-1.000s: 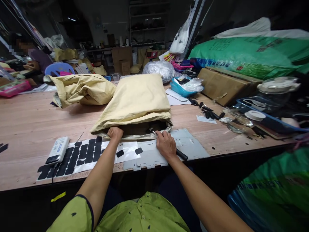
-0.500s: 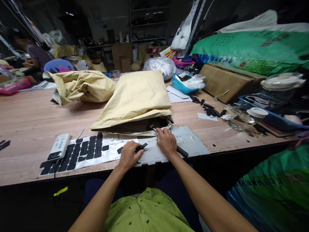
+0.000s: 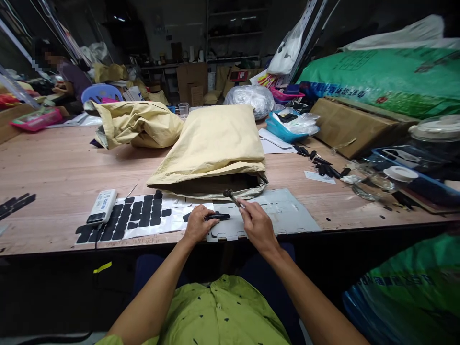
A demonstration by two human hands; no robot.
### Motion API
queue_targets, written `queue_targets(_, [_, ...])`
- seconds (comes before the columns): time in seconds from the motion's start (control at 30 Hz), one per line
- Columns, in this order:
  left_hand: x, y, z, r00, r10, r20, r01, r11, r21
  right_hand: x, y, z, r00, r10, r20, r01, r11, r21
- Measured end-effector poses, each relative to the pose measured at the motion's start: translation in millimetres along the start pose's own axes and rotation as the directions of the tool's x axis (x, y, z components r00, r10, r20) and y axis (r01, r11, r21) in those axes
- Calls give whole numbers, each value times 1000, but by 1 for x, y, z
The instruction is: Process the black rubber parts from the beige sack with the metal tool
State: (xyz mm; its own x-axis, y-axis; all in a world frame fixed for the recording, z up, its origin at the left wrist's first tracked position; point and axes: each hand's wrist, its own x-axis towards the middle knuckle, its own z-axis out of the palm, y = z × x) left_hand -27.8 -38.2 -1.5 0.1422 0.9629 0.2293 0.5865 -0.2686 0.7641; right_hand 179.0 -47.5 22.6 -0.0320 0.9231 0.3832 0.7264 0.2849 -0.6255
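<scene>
My left hand (image 3: 197, 223) is closed on a small black part (image 3: 217, 216) and holds it flat on the grey metal plate (image 3: 283, 213) at the table's near edge. My right hand (image 3: 256, 224) is closed on a thin metal tool (image 3: 233, 197) whose tip rises toward the open mouth of a yellow sack (image 3: 215, 143). The two hands sit close together, just in front of the sack. A white sheet with several black stickers (image 3: 136, 218) lies to the left of my left hand.
A white device (image 3: 102, 207) rests on the sticker sheet's left end. A second crumpled yellow sack (image 3: 138, 123) lies behind. Black parts (image 3: 323, 167), a cardboard box (image 3: 354, 127), blue trays and a green sack crowd the right. Another person (image 3: 63, 76) sits far left.
My left hand came out of the sack's mouth with a black part and set it on the plate. My right hand lifted the tool off the plate and tilted its tip up.
</scene>
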Motion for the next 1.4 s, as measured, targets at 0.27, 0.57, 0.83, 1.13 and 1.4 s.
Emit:
queue_targets(0.27, [1,-2,-4,1000,-18,23,19,999,-29,-51,-26,11,996,-16,85,-3,977,214])
queue_targets(0.57, [1,-3,-3,1000,5,10,-4,999,-53,-57,-24,16,998,-33,53,24,986,164])
queue_targets(0.83, [0,-5,-2,1000,5,6,-5,999,-51,-58,-17,9,997,20,77,-33,983,182])
queue_targets(1.13, [-1,3,-2,1000,23,4,-23,999,29,29,27,11,999,40,-11,-41,976,-215])
queue_targets(1.4, [2,4,-4,998,48,33,-49,998,44,43,45,31,1000,8,-19,-17,841,-540])
